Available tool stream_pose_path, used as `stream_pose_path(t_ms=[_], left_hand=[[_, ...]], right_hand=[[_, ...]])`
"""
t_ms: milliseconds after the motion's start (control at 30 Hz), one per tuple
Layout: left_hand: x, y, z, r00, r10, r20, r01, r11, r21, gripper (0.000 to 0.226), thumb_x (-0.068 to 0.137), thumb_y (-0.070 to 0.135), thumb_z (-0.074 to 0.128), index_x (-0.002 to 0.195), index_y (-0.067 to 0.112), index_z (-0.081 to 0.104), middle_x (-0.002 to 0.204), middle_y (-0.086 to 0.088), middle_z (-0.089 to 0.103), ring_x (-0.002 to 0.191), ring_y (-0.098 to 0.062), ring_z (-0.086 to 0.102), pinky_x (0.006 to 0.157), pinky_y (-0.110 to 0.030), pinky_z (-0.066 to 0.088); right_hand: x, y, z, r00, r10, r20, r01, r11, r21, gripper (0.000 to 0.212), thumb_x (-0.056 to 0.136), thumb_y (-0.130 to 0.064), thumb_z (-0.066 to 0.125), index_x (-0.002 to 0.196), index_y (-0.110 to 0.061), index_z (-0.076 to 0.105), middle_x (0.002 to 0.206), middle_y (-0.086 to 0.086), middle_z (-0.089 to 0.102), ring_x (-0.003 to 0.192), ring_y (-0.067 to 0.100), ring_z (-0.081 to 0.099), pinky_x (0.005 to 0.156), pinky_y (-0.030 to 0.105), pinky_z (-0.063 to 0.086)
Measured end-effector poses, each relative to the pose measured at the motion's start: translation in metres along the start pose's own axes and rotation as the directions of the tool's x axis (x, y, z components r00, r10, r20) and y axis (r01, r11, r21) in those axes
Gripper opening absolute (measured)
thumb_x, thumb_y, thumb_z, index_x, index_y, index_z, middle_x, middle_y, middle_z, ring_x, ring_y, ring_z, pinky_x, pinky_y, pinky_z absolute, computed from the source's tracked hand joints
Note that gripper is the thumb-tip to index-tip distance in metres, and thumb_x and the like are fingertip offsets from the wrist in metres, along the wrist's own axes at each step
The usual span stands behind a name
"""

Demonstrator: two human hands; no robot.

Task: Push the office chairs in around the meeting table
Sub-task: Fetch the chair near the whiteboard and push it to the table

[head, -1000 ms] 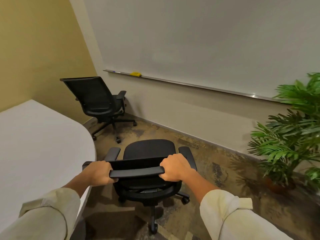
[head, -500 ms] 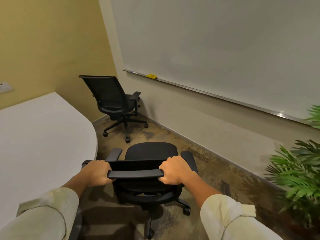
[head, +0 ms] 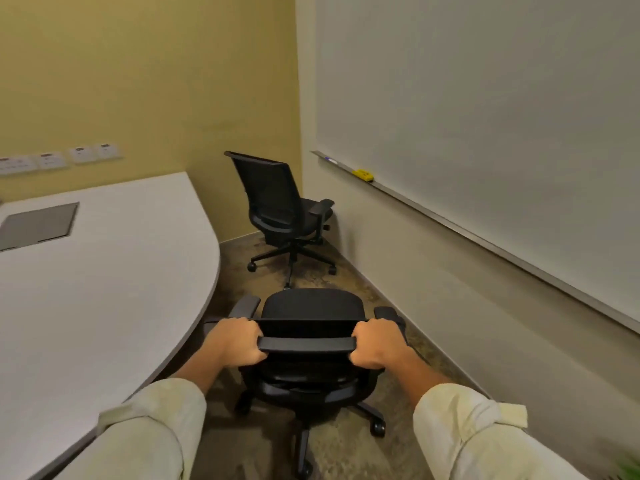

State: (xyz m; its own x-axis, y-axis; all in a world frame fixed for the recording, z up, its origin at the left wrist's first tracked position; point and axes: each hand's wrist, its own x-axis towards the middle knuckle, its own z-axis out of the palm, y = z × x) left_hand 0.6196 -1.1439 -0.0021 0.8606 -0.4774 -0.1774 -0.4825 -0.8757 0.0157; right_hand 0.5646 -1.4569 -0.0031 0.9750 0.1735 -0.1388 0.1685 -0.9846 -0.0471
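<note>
Directly below the camera, a black office chair with a padded seat and mesh back [head: 311, 313] stands on the mottled brown floor [head: 349, 271], with its back toward the person and its seat facing away. The left hand [head: 235, 341] is clenched around the left end of the top bar of the backrest, and the right hand [head: 377, 344] is clenched around the right end of the same bar; the black bar shows between the two fists. Both forearms come from rolled cream sleeves [head: 145, 434] at the bottom edge. The two armrests of this chair stick out just beyond the hands, and its wheeled star base is visible under the seat.

The chair is beside the curved edge of the white meeting table [head: 104, 289], which is on the left; its left armrest is near the table edge, but the seat is not under the top. A grey rectangular panel [head: 38, 225] is set flat in the table surface.

Farther ahead, a second black mesh-back office chair [head: 280, 209] stands in the corner, well apart from the table, turned with its seat toward the right wall. On that wall is a large whiteboard [head: 485, 98], and a small yellow object [head: 363, 174] lies on its tray. On the yellow wall [head: 156, 81] behind the table there is a row of white sockets [head: 59, 159].
</note>
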Motion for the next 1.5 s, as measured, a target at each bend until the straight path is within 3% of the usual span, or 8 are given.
stream_pose_path(t_ms=[100,200,333,567,800,933,1367,1500], left_hand=[[-0.005,0.033,0.003,0.998,-0.061,-0.011,0.061,0.998,-0.02,0.034,0.067,0.057,0.048,0.06,0.024,0.057,0.057,0.006,0.057,0.052,-0.008,0.052,0.05,-0.026,0.039],[-0.018,0.071,0.005,0.991,-0.135,-0.015,0.135,0.99,-0.04,0.032,0.071,0.053,0.055,0.064,0.023,0.062,0.059,0.006,0.059,0.053,-0.009,0.053,0.05,-0.026,0.039],[-0.047,0.127,0.012,0.97,-0.244,-0.018,0.242,0.967,-0.084,0.03,0.07,0.052,0.054,0.058,0.025,0.055,0.053,0.008,0.054,0.05,-0.009,0.05,0.048,-0.025,0.035],[-0.106,0.206,0.027,0.912,-0.409,0.026,0.409,0.906,-0.111,0.034,0.071,0.058,0.055,0.067,0.025,0.062,0.061,0.006,0.061,0.056,-0.01,0.057,0.053,-0.027,0.046],[-0.146,0.246,0.034,0.845,-0.533,0.037,0.533,0.836,-0.126,0.035,0.068,0.059,0.054,0.06,0.026,0.056,0.054,0.007,0.053,0.053,-0.012,0.053,0.048,-0.027,0.036],[-0.154,0.248,0.033,0.807,-0.59,0.035,0.588,0.796,-0.143,0.039,0.068,0.059,0.054,0.053,0.023,0.049,0.05,0.006,0.051,0.049,-0.011,0.051,0.045,-0.027,0.03],[-0.129,0.171,0.027,0.723,-0.691,0.02,0.689,0.718,-0.098,0.035,0.073,0.062,0.052,0.061,0.029,0.049,0.056,0.01,0.051,0.05,-0.006,0.047,0.046,-0.023,0.027],[-0.111,0.132,0.025,0.698,-0.716,0.022,0.715,0.693,-0.089,0.034,0.075,0.061,0.052,0.066,0.028,0.056,0.06,0.01,0.054,0.055,-0.008,0.051,0.051,-0.024,0.033]], right_hand=[[-0.001,0.03,-0.003,0.998,-0.042,0.039,0.043,0.999,-0.012,0.013,0.067,-0.035,0.058,0.064,-0.024,0.052,0.059,-0.006,0.054,0.054,0.018,0.053,0.051,0.028,0.04],[-0.014,0.054,-0.004,0.996,-0.084,0.037,0.085,0.996,-0.023,0.02,0.067,-0.035,0.058,0.076,-0.019,0.066,0.064,-0.003,0.061,0.059,0.02,0.058,0.056,0.031,0.05],[-0.039,0.083,-0.004,0.977,-0.21,0.024,0.211,0.976,-0.046,0.023,0.063,-0.034,0.057,0.075,-0.018,0.068,0.06,-0.002,0.06,0.053,0.019,0.054,0.05,0.028,0.043],[-0.075,0.117,-0.004,0.872,-0.49,-0.024,0.479,0.861,-0.175,0.028,0.067,-0.043,0.053,0.063,-0.017,0.061,0.049,-0.002,0.047,0.043,0.016,0.039,0.045,0.029,0.021],[-0.084,0.115,-0.003,0.769,-0.638,-0.025,0.625,0.76,-0.179,0.028,0.07,-0.049,0.049,0.064,-0.022,0.057,0.052,-0.005,0.044,0.048,0.021,0.041,0.046,0.027,0.021],[-0.068,0.105,-0.003,0.724,-0.689,-0.028,0.677,0.718,-0.158,0.028,0.07,-0.05,0.049,0.056,-0.025,0.048,0.048,-0.005,0.042,0.047,0.019,0.04,0.046,0.027,0.023],[0.042,0.043,-0.003,0.617,-0.782,-0.087,0.767,0.623,-0.157,0.03,0.07,-0.05,0.051,0.067,-0.025,0.068,0.051,-0.006,0.049,0.046,0.017,0.043,0.043,0.024,0.022],[0.091,0.019,-0.005,0.611,-0.789,-0.074,0.774,0.614,-0.154,0.03,0.072,-0.049,0.053,0.071,-0.025,0.07,0.055,-0.006,0.056,0.049,0.017,0.048,0.045,0.024,0.03]])
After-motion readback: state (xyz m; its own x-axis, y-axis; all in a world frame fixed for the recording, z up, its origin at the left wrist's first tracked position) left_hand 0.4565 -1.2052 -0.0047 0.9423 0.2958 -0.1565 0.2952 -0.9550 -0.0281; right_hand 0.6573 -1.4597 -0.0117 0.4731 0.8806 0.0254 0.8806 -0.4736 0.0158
